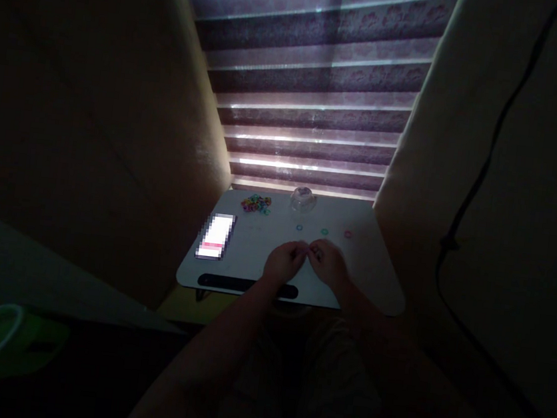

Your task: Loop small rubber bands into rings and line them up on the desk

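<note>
White tabletop [263, 251], rounded corners, dimly lit, lying under and around the fingers. Left hand [283, 262], one: fingers curled inward, thumb and fingertips drawn together toward the opposite hand. Right hand [328, 263], one: likewise curled, its fingertips meeting or almost meeting those of the left; too dark and small to tell how wide any gap is, or whether something slight is pinched there. Single small rings, three, spaced apart in a row just beyond the fingertips: blue ring [299, 227], slightly left of them; green ring [325, 232], slightly right; pinkish-red ring [348, 234], farther right. Pile of mixed coloured rings [255, 204], one, beyond the fingers and well to their left. Clear bowl-like vessel [303, 200], one, beyond the blue ring, farther from the fingers. Phone [216, 235], screen bright and pixelated, well left of the fingers. Black strip [224, 283], along the near edge, closer to the body than the fingers, partly covered by the left forearm. Striped blind [310, 105], far beyond the fingers. Dark cable [492, 139], well to their right. Green basket [42, 343], low and far left.
</note>
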Demonstrator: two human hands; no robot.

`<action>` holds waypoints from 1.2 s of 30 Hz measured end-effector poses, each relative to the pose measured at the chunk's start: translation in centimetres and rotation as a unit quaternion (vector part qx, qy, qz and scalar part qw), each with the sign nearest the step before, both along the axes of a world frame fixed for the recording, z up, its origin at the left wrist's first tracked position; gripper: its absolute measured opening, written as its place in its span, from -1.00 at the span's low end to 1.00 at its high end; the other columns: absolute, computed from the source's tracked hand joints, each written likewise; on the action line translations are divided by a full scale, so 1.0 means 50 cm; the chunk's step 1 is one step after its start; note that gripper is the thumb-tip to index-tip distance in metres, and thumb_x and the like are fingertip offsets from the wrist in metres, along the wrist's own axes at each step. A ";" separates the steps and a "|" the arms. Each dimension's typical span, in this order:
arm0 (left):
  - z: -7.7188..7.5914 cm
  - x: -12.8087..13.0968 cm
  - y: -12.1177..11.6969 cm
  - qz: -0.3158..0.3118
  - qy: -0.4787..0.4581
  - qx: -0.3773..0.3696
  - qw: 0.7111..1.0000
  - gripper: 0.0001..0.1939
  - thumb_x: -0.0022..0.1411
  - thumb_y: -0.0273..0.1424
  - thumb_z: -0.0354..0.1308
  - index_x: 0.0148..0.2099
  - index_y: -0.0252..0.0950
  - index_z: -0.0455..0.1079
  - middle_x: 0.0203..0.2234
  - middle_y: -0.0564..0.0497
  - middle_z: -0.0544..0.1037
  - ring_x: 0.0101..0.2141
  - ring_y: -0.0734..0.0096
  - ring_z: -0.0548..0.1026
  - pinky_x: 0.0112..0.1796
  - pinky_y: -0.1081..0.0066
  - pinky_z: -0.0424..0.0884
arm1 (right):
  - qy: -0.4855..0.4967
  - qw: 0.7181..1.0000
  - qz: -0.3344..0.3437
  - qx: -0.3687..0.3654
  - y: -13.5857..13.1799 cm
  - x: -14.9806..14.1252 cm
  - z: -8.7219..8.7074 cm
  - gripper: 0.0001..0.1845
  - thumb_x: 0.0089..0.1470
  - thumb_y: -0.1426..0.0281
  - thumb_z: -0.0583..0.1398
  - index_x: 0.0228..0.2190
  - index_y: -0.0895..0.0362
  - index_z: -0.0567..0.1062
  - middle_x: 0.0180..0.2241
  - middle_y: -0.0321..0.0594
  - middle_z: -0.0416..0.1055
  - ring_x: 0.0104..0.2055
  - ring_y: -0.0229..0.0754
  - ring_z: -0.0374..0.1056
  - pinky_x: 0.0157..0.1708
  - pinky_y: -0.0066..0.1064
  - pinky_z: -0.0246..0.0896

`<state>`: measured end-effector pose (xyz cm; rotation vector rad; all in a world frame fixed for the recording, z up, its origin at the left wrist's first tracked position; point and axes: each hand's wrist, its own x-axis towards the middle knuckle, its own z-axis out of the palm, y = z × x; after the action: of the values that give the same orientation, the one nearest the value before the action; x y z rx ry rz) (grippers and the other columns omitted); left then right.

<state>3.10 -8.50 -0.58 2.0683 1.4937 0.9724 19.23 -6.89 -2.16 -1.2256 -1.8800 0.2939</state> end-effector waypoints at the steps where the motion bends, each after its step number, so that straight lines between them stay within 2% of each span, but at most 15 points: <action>1: 0.001 0.000 -0.001 0.003 0.000 -0.002 1.000 -0.78 0.26 -0.29 0.08 -0.11 -0.19 0.48 -0.26 0.01 0.59 -0.26 0.40 0.51 -0.20 0.44 0.37 | 0.003 1.000 0.001 -0.001 0.001 0.000 -0.001 -0.94 0.06 0.36 0.17 -0.40 0.08 0.44 -0.46 -0.26 0.39 -0.41 -0.23 0.29 -0.36 -0.41 0.15; 9: 0.003 0.003 -0.004 0.040 -0.004 -0.024 0.999 -0.77 0.24 -0.24 0.11 -0.12 -0.21 0.46 -0.37 0.02 0.59 -0.38 0.43 0.49 -0.32 0.46 0.34 | -0.014 1.000 -0.005 -0.016 -0.001 0.000 0.002 -0.93 0.07 0.38 0.16 -0.42 0.08 0.44 -0.46 -0.26 0.39 -0.41 -0.24 0.28 -0.37 -0.42 0.14; 14: -0.003 0.001 -0.002 0.037 -0.005 -0.017 0.999 -0.79 0.24 -0.21 0.10 -0.21 -0.21 0.44 -0.39 0.05 0.57 -0.38 0.43 0.48 -0.33 0.46 0.32 | -0.022 0.999 -0.019 -0.016 0.000 -0.001 0.002 -0.94 0.03 0.38 0.18 -0.43 0.09 0.46 -0.43 -0.23 0.42 -0.39 -0.21 0.30 -0.32 -0.40 0.17; 20: -0.003 0.000 -0.004 0.058 0.013 -0.026 0.998 -0.78 0.25 -0.20 0.09 -0.18 -0.22 0.41 -0.39 0.03 0.56 -0.38 0.42 0.48 -0.35 0.46 0.30 | -0.054 0.998 -0.009 -0.020 0.001 0.001 0.000 -0.90 0.03 0.36 0.17 -0.45 0.08 0.50 -0.46 -0.24 0.43 -0.39 -0.21 0.30 -0.34 -0.40 0.15; 24: 0.001 0.001 -0.005 0.059 0.011 -0.024 0.998 -0.75 0.25 -0.18 0.09 -0.16 -0.23 0.41 -0.38 0.02 0.57 -0.38 0.40 0.49 -0.36 0.45 0.30 | -0.076 0.997 -0.011 -0.016 0.000 0.000 0.006 -0.83 0.07 0.35 0.15 -0.51 0.09 0.48 -0.51 -0.24 0.40 -0.44 -0.22 0.27 -0.37 -0.40 0.11; 36: 0.007 0.003 -0.008 0.048 0.005 -0.029 0.998 -0.78 0.24 -0.23 0.10 -0.15 -0.21 0.45 -0.38 0.02 0.58 -0.38 0.41 0.49 -0.35 0.46 0.30 | -0.066 0.998 -0.019 -0.015 0.004 -0.001 0.000 -0.82 0.12 0.33 0.13 -0.47 0.09 0.47 -0.48 -0.24 0.42 -0.42 -0.23 0.29 -0.36 -0.42 0.12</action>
<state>3.23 -8.87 -0.22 1.9796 1.6202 0.9433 19.19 -6.71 -2.15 -1.3280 -1.9681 0.2257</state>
